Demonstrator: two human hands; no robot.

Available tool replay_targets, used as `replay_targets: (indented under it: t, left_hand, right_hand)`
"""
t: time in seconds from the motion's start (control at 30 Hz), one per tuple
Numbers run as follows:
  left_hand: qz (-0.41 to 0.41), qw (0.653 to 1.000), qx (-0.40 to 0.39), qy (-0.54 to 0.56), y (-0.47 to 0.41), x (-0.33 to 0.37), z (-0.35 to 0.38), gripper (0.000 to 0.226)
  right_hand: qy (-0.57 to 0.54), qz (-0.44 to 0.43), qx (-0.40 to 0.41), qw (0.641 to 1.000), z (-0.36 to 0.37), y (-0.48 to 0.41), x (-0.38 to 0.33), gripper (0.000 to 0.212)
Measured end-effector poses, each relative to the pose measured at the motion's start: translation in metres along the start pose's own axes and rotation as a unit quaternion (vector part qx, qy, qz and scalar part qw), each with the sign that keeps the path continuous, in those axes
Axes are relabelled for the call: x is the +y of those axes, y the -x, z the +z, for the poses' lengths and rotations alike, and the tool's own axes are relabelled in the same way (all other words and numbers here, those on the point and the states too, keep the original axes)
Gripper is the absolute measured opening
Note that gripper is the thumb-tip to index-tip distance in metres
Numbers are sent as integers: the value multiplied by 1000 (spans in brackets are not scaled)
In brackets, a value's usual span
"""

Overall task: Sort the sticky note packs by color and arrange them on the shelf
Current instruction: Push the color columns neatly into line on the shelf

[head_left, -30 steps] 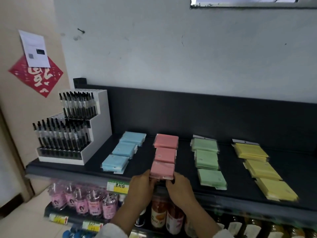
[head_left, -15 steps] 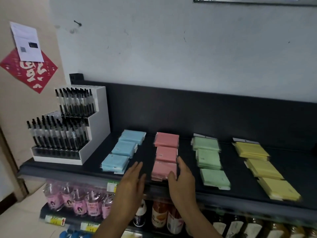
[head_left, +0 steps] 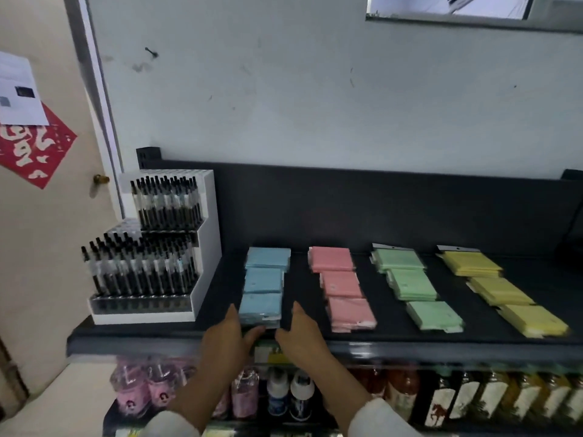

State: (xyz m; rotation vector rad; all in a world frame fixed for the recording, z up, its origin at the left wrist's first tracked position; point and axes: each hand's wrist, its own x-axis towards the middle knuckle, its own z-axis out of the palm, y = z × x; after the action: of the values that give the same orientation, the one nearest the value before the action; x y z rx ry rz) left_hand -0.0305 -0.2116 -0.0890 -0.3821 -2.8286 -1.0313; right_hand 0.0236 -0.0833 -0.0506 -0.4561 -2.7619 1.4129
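Presently | left hand (head_left: 228, 340) and right hand (head_left: 301, 337), fingers straight, flank front blue pack (head_left: 260, 310); contact blurred | pack flat; blue row (head_left: 263, 280) running front-to-back on shelf (head_left: 299, 279)

Scuffed white wall (head_left: 315, 99) behind dark shelf (head_left: 391, 321), beige door (head_left: 41, 247) left

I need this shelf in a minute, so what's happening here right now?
A person is squaring up sticky note packs on the dark shelf. The left hand and right hand flank the front blue stack at the shelf's front edge, fingers straight. The packs already lie in four colour columns of three stacks each: blue, then pink, green and yellow. A pen display stands to the left of them.
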Motion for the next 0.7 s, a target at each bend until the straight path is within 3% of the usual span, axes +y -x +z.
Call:
replay_targets:
  t: [0.17, 0.3, 0.43, 0.7]
  left_hand:
    - [7, 1000, 15, 17, 1, 2, -1, 40]
    - [10, 1000, 19, 23, -2, -1, -2, 37]
    - [21, 999, 21, 29, -1, -3, -2, 35]
    - [27, 999, 18, 24, -1, -5, -6, 31]
  right_hand:
    - [52, 41, 21, 998, 21, -15, 3, 40]
    - [53, 26, 38, 998, 25, -18, 6, 31]
    - [116, -5, 36, 993, 29, -14, 7, 39]
    - [119, -25, 43, 992, 28, -8, 6, 46]
